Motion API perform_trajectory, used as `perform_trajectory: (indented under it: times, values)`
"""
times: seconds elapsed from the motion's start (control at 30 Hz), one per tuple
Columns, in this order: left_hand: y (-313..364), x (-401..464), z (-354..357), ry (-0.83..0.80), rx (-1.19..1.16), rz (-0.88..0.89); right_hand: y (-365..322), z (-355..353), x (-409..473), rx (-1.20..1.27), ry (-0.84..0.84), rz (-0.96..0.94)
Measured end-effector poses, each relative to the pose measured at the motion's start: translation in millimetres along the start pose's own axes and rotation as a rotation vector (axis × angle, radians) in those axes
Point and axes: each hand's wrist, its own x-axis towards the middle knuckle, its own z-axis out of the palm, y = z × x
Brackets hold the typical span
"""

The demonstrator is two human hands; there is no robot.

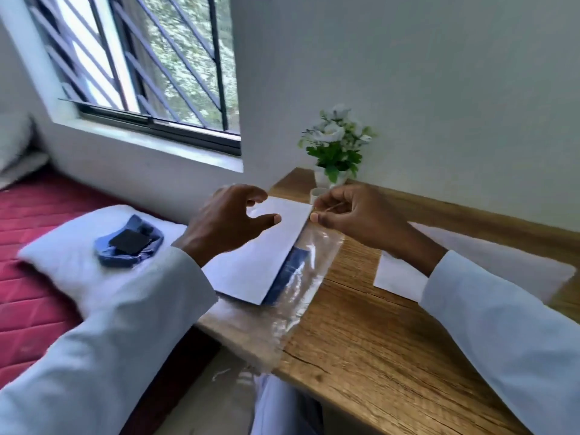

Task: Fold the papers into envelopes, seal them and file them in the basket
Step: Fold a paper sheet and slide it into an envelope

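folded paper (270,243) lies at the left end of the table (392,340) on a clear plastic sleeve (301,277) — the left hand (229,224) hovers with relaxed fingers, perhaps to steady it, while the right hand (351,211) pinches a thin strip, probably tape for sealing.

light: soft daylight from window (150,67) | shadows: faint | blur: slight throughout | edges: wide-angle bending

You face a pale wall (439,89), a barred window (150,73) at left, above a red mattress (37,246) beside the wooden table (392,340).
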Motion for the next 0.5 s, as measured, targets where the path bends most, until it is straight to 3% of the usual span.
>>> perform_trajectory:
  times: [0.3, 0.5]
  values:
    - [-53.9, -23.0, -7.4, -0.049, 0.101, -0.129, -3.9, 52.3, 42.7, -0.035, -0.092, -0.038]
    - [-59.0, -21.0, 5.0, -0.225, 0.198, -0.251, 12.6, 59.3, 73.6, -0.281, -0.200, 0.073]
